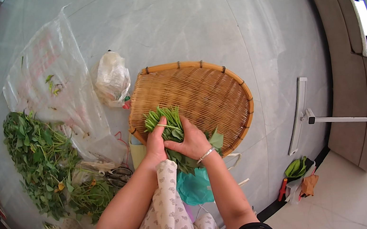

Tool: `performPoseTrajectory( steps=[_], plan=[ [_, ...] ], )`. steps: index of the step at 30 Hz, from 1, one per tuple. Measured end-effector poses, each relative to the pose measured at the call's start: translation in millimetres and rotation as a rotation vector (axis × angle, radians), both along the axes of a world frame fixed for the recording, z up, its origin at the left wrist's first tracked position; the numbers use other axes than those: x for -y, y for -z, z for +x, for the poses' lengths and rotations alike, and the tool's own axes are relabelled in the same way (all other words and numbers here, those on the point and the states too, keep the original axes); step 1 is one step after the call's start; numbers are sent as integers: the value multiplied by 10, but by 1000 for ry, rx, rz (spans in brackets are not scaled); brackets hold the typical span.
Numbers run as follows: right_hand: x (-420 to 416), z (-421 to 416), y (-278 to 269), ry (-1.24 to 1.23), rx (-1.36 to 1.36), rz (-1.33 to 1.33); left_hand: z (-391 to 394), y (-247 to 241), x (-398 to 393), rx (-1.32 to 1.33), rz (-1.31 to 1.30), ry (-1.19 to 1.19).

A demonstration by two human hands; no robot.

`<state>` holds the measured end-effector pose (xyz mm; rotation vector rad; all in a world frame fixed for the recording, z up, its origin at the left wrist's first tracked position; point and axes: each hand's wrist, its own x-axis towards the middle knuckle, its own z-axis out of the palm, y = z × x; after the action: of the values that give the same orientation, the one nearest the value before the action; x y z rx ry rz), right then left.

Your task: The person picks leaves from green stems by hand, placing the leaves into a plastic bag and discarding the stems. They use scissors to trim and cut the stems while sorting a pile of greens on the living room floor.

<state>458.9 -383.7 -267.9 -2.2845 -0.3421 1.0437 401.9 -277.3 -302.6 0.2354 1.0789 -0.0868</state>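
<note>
A bundle of leafy green stems (173,134) is held between both hands over the near left part of a woven bamboo winnowing basket (197,90). The cut stem ends point away from me, and the leaves hang back toward my lap. My left hand (156,141) grips the bundle from the left, thumb near the stem ends. From the right, my right hand (191,140) wraps around it, wearing a silver bracelet (206,155) at the wrist. One loose stem crosses the top of the bundle by my left thumb. The palms' undersides are hidden.
A heap of leafy vines (41,158) lies left, beside a clear plastic sheet (51,74) holding leaf scraps. Scissors (121,174) rest near my left forearm. A tied plastic bag (112,79) stands behind the basket's left edge. A teal bag (195,186) lies below my hands; a sofa (344,63) stands right.
</note>
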Motion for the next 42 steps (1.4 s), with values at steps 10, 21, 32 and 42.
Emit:
performPoseTrajectory(
  steps=[10, 21, 32, 42],
  plan=[
    [-57, 417, -544, -84, 698, -72, 480, -259, 47, 323, 54, 51],
    [-179, -75, 419, -40, 780, -252, 65, -2, -163, 33, 1316, 538],
    [-116, -508, 15, 6, 716, -82, 91, -194, -269, 469, 2098, 1222],
    [8, -510, 14, -3, 736, -32, 91, -359, -270, 483, 2110, 1117]
  ],
)
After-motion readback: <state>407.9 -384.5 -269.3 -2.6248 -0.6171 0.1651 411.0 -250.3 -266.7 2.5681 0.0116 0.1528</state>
